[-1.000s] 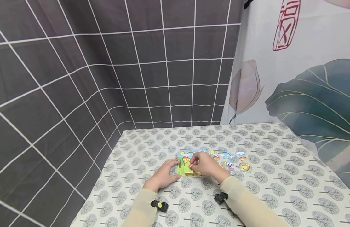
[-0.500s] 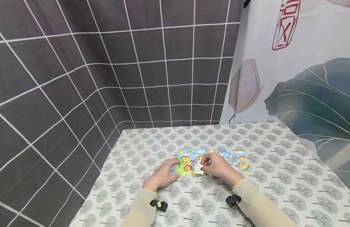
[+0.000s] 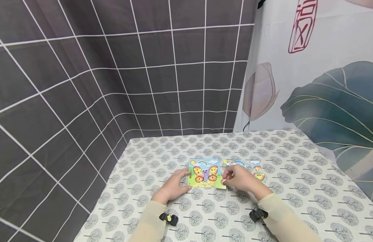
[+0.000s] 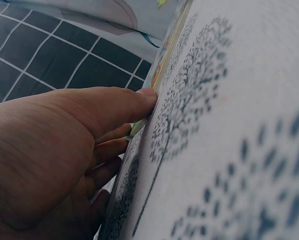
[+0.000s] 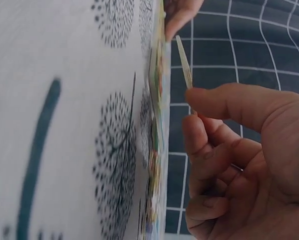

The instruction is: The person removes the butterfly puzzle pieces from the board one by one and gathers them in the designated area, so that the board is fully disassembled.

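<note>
A puzzle board (image 3: 204, 161) with a butterfly picture lies flat on the patterned cloth in the head view. My left hand (image 3: 173, 186) rests at its left side, with thumb and fingertips touching the edge; the thumb (image 4: 124, 105) lies straight in the left wrist view. My right hand (image 3: 242, 178) pinches a flat green puzzle piece (image 3: 221, 184) between thumb and fingers, by the board's lower right corner. Edge-on in the right wrist view, this puzzle piece (image 5: 183, 57) is thin and raised off the surface. My fingers hide part of it.
Several loose puzzle pieces (image 3: 259, 175) lie right of the board, partly behind my right hand. The table (image 3: 162, 151) wears a tree-print cloth. A dark gridded curtain (image 3: 162, 80) stands behind and left, a white floral curtain (image 3: 295, 84) at the right.
My right hand has moved right from over the butterfly to the board's lower right corner, carrying the piece. More of the butterfly is uncovered. My left hand stays at the left edge.
</note>
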